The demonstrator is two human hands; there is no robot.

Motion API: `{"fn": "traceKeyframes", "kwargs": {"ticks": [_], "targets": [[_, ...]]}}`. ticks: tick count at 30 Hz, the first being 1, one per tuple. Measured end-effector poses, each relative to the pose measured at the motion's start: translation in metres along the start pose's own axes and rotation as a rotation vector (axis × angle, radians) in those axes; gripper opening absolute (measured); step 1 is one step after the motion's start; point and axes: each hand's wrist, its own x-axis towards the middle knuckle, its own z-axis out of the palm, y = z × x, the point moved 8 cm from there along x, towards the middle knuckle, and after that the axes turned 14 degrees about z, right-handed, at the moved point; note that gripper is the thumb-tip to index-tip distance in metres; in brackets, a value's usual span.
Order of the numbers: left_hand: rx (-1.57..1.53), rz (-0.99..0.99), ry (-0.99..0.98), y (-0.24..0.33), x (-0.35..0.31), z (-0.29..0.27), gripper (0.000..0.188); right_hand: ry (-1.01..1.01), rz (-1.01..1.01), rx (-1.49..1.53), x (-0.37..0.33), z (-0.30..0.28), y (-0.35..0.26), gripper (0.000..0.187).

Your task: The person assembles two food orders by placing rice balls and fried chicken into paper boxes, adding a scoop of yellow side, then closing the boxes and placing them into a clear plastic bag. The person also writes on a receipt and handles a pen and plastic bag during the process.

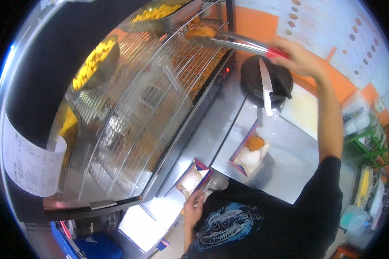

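Observation:
My right hand [300, 58] is stretched far forward and grips long metal tongs [233, 42] with red handles. The tong tips pinch a piece of fried food [200, 31] over the wire rack [194, 64] inside the glass warming cabinet. My left hand [194, 208] stays low near my body, holding the near edge of an open paper box [193, 178] with a white portion in it. A second open box [250, 152] on the steel counter [285, 164] holds a white portion and one fried piece.
A curved glass front [129, 112] covers the cabinet, with trays of yellow fried food [93, 62] inside. A black round pot [266, 77] with a white-handled knife [267, 88] across it stands behind a white cutting board [302, 110]. A paper receipt [28, 162] hangs at left. Shelves with containers [367, 142] stand at right.

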Motion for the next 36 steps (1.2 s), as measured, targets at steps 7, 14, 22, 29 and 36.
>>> {"fn": "traceKeyframes", "kwargs": {"ticks": [7, 14, 22, 29, 36], "targets": [[0.508, 0.367, 0.184, 0.018, 0.030, -0.044, 0.020, -0.027, 0.343, 0.120, -0.186, -0.011, 0.007, 0.057], [0.641, 0.295, -0.170, -0.026, 0.069, -0.022, 0.072, -0.443, 0.421, 0.261, -0.282, 0.061, -0.027, 0.062], [0.630, 0.165, -0.275, -0.042, 0.089, -0.007, 0.102, -0.670, 0.362, 0.518, -0.308, 0.210, -0.091, 0.053], [0.486, 0.000, -0.225, -0.050, 0.085, -0.012, 0.104, -0.753, 0.573, 0.693, -0.327, 0.278, -0.108, 0.053], [0.488, 0.040, -0.165, -0.048, 0.085, -0.015, 0.104, -0.673, 0.546, 0.487, -0.323, 0.248, -0.111, 0.052]]}}
